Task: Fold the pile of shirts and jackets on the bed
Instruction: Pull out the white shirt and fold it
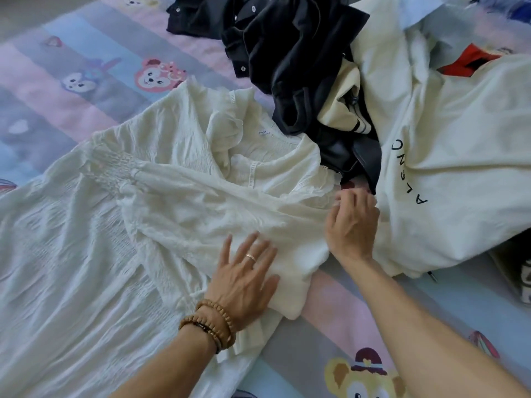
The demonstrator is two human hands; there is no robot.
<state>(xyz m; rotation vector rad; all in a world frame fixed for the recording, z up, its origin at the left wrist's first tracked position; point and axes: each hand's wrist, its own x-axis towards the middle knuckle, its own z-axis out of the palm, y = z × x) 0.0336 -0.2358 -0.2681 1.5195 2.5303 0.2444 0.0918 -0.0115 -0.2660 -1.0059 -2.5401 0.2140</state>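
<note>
White crinkled blouse [138, 214] spread flat on the cartoon-print bedsheet [86, 70], one smocked-cuff sleeve [178, 193] folded across its front. Left hand [247, 275], fingers straight and spread, presses flat on the blouse's right edge; ring on one finger, wooden bead bracelets [211, 326] at the wrist. Right hand [352, 222] at the blouse's shoulder edge, fingers curled, pinching the fabric. Rest of pile just beyond: black jacket [293, 58], cream lettered sweatshirt [448, 156], red garment [471, 60] partly buried

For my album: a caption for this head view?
Left hand flat on a white blouse, right hand at its edge, beside unfolded clothes.
</note>
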